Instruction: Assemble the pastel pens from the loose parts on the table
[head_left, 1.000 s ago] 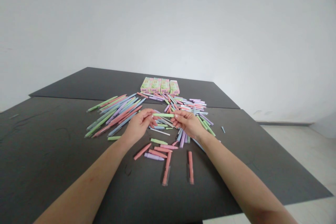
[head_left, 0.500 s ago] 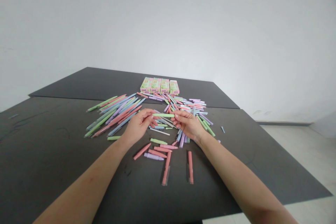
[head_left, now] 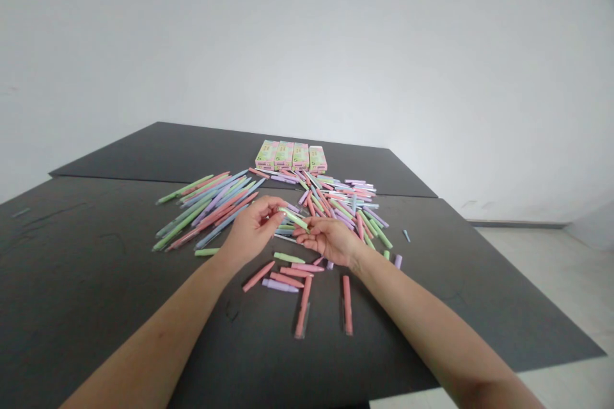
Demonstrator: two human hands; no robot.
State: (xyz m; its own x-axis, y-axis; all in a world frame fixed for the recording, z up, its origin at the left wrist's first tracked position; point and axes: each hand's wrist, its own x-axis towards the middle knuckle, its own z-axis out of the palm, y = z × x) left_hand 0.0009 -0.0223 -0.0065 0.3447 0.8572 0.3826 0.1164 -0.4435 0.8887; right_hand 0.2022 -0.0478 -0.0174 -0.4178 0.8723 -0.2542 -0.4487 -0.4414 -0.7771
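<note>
Head view, slender green tube (head_left: 294,218), pinching fingers (head_left: 273,202)

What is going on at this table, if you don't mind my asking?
A person is holding a green pen part above the table, with the left hand at one end and the right hand at the other. Longer pens lie in a bundle to the left, and loose coloured pieces lie in front of the hands. Beyond the hands is a mixed pile, with four small boxes in a row behind it.
</note>
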